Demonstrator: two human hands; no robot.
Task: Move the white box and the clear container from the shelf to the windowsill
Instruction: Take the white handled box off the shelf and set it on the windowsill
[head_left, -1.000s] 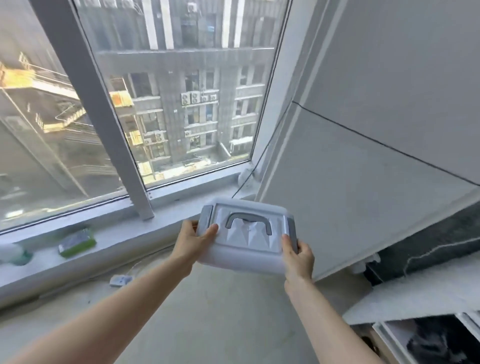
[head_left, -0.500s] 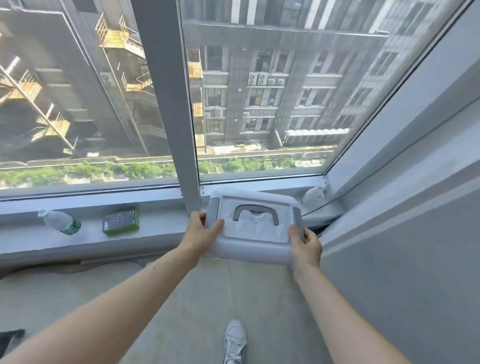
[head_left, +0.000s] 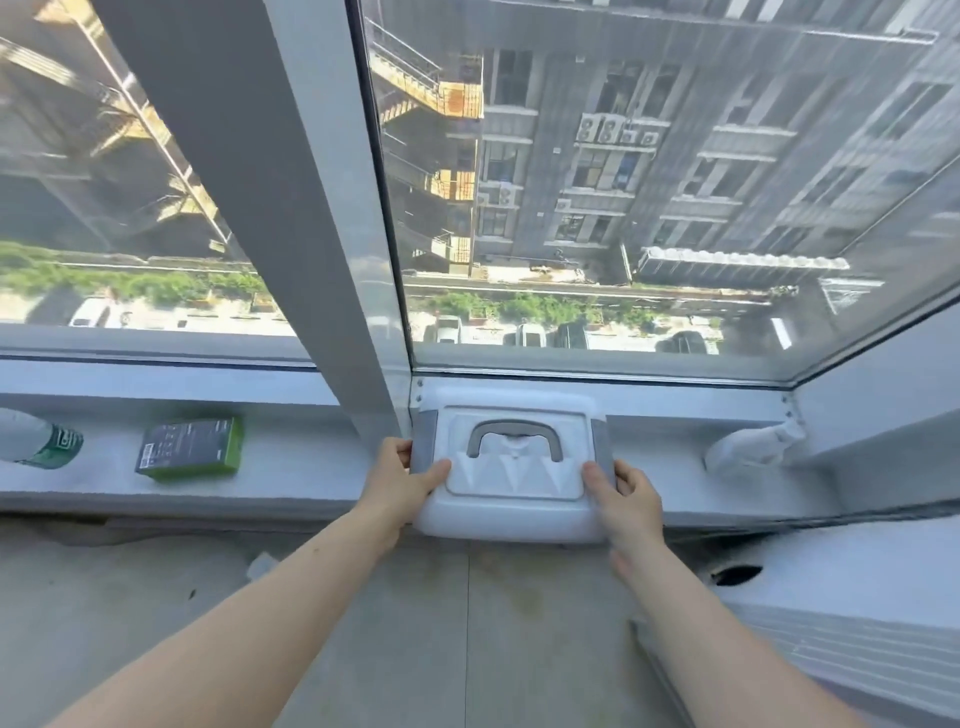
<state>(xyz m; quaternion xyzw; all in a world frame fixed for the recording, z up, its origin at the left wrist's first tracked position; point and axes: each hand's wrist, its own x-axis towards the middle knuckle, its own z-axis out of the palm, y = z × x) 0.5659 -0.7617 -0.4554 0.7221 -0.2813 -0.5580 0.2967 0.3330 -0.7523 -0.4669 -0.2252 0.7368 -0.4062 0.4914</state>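
A clear container (head_left: 511, 467) with a frosted lid, grey side clasps and a grey carry handle is over the white windowsill (head_left: 311, 467), just right of the window post. Its near edge overhangs the sill's front. My left hand (head_left: 402, 480) grips its left side, thumb on the lid. My right hand (head_left: 628, 493) grips its right side the same way. Whether its base touches the sill I cannot tell. No white box is in view.
A green and black box (head_left: 189, 447) lies on the sill to the left, with a plastic water bottle (head_left: 39, 436) at the far left edge. A white crumpled thing (head_left: 748, 447) sits in the sill's right corner. The thick window post (head_left: 291, 218) rises just left of the container.
I have stepped closer to the window. Both hands carried the container forward and down, from in front of the sill to over it.
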